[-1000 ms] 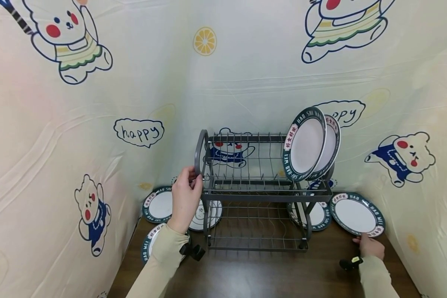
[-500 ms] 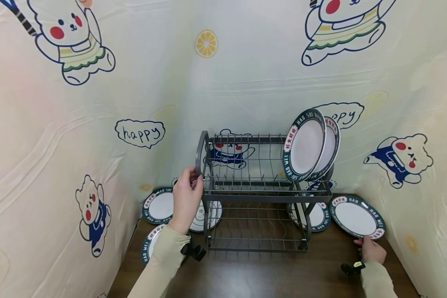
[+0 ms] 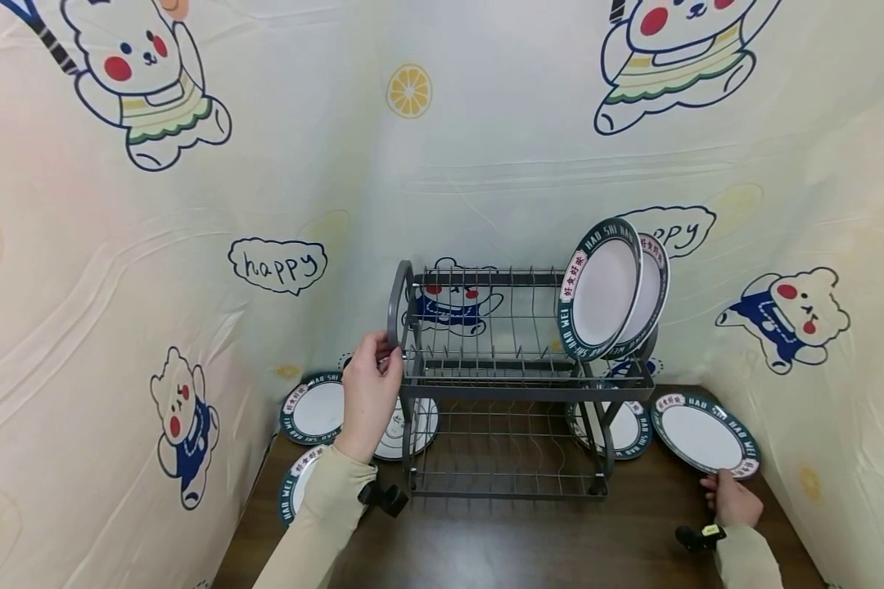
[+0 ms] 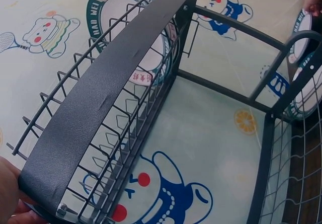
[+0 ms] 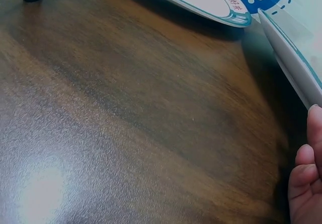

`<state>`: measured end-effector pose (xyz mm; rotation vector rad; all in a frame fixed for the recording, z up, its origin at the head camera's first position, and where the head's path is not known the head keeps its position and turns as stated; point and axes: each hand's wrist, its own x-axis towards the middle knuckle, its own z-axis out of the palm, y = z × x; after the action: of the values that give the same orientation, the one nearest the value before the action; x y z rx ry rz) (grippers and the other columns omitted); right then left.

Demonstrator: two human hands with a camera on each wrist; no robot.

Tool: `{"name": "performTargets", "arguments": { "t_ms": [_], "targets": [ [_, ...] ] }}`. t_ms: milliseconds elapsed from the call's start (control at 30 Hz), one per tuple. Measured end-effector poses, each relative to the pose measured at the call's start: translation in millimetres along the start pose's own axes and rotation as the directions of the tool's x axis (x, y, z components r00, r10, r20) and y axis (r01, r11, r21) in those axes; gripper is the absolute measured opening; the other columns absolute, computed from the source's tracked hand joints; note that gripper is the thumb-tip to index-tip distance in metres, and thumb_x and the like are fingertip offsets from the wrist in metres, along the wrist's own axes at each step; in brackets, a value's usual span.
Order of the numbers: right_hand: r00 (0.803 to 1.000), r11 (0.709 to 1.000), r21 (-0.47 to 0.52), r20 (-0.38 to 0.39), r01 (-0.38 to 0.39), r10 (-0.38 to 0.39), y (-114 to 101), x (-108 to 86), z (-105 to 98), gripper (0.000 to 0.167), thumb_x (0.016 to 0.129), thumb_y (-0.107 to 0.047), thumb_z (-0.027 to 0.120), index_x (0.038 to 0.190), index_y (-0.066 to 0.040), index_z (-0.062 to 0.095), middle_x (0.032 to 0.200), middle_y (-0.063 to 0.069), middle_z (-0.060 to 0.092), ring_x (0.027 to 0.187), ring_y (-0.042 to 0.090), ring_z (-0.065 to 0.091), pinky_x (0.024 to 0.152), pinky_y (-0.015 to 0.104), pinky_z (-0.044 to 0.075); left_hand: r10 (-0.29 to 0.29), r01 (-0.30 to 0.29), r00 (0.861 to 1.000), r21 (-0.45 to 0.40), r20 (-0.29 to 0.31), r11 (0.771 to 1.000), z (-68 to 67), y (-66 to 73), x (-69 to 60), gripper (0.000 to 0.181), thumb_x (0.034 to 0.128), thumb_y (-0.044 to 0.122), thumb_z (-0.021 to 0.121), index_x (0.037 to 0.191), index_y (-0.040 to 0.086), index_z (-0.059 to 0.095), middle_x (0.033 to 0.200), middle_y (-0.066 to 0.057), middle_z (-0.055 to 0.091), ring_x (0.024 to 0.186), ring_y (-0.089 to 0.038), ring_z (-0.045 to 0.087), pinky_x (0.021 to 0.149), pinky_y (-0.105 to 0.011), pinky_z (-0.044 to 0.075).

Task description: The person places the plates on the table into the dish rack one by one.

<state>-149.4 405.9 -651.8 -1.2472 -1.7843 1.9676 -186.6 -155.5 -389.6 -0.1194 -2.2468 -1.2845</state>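
Observation:
My left hand grips the left end of a two-tier dark metal dish rack; in the left wrist view its fingers curl round the rack's end bar. At the far right, my right hand pinches the near rim of a white plate with a green lettered border. That plate tilts up off the table in the right wrist view, fingers at its edge. Two similar plates stand upright at the right end of the upper tier, a front plate and a back plate partly hidden behind it.
Behind the rack's right leg lies another plate. On the left are a far plate, a near plate partly covered by the sleeve, and a plate behind the rack. Printed cloth hangs around the brown table.
The right-hand plate has come slightly toward me, with the right hand still at its rim. My left hand stays on the rack. The head view has shifted a little.

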Motion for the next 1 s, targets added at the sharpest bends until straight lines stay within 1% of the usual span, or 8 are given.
{"name": "performTargets", "arguments": {
  "t_ms": [100, 333, 500, 567, 767, 1000],
  "targets": [
    [1.000, 1.000, 0.015, 0.007, 0.006, -0.007, 0, -1.9, 0, 0.049, 0.100, -0.020, 0.046, 0.055, -0.027, 0.064, 0.052, -0.016, 0.062, 0.047, 0.001, 0.056, 0.045, 0.018, 0.047, -0.001, 0.001, 1.000, 0.002, -0.001, 1.000, -0.1, -0.5, 0.5, 0.018, 0.1001, 0.001, 0.063, 0.118, -0.004, 0.063, 0.110, -0.019, 0.068, 0.102, -0.031, 0.071, 0.091, -0.038, 0.062],
    [0.999, 0.999, -0.002, -0.008, 0.049, -0.049, 7, -3.7, 0, 0.047, 0.098, -0.018, 0.044, 0.057, -0.023, 0.066, 0.051, -0.016, 0.062, 0.049, 0.001, 0.054, 0.046, 0.018, 0.047, -0.014, 0.014, 1.000, -0.001, 0.005, 1.000, 0.1, -0.6, 0.4, 0.017, 0.1005, 0.002, 0.062, 0.117, -0.002, 0.063, 0.111, -0.018, 0.069, 0.103, -0.030, 0.071, 0.092, -0.037, 0.062],
    [0.999, 0.999, 0.013, -0.022, 0.044, -0.044, 9, -7.8, 0, 0.045, 0.098, -0.018, 0.044, 0.058, -0.023, 0.066, 0.052, -0.016, 0.062, 0.050, 0.001, 0.054, 0.047, 0.018, 0.047, -0.011, 0.011, 1.000, -0.003, 0.001, 1.000, 0.1, -1.4, 0.5, 0.018, 0.1002, 0.001, 0.062, 0.117, -0.003, 0.063, 0.111, -0.018, 0.069, 0.102, -0.030, 0.071, 0.092, -0.038, 0.062],
    [0.999, 0.999, 0.013, -0.020, 0.045, -0.045, 9, -10.7, 0, 0.046, 0.099, -0.018, 0.044, 0.059, -0.023, 0.066, 0.052, -0.016, 0.062, 0.051, 0.001, 0.054, 0.047, 0.018, 0.047, -0.009, 0.009, 1.000, -0.002, 0.001, 1.000, 0.1, -1.8, 0.6, 0.018, 0.1002, 0.001, 0.062, 0.117, -0.003, 0.063, 0.111, -0.018, 0.069, 0.102, -0.030, 0.071, 0.092, -0.038, 0.062],
    [0.999, 0.997, 0.053, -0.007, 0.053, -0.052, 10, -16.1, -1, 0.046, 0.100, -0.017, 0.044, 0.060, -0.020, 0.066, 0.053, -0.014, 0.062, 0.050, 0.002, 0.054, 0.046, 0.018, 0.047, -0.015, 0.015, 1.000, -0.005, 0.007, 1.000, -0.4, -1.6, 0.6, 0.017, 0.1005, 0.001, 0.062, 0.117, -0.003, 0.063, 0.110, -0.018, 0.069, 0.102, -0.031, 0.071, 0.092, -0.039, 0.062],
    [0.998, 0.996, 0.057, -0.019, 0.068, -0.067, 12, -17.6, -2, 0.048, 0.100, -0.017, 0.043, 0.059, -0.023, 0.066, 0.052, -0.014, 0.062, 0.048, 0.002, 0.054, 0.045, 0.017, 0.046, -0.034, 0.034, 0.999, -0.023, 0.019, 0.999, -1.3, -0.2, 0.1, 0.018, 0.1009, 0.003, 0.063, 0.118, -0.003, 0.063, 0.111, -0.018, 0.068, 0.104, -0.030, 0.071, 0.093, -0.038, 0.061]
  ]
}}
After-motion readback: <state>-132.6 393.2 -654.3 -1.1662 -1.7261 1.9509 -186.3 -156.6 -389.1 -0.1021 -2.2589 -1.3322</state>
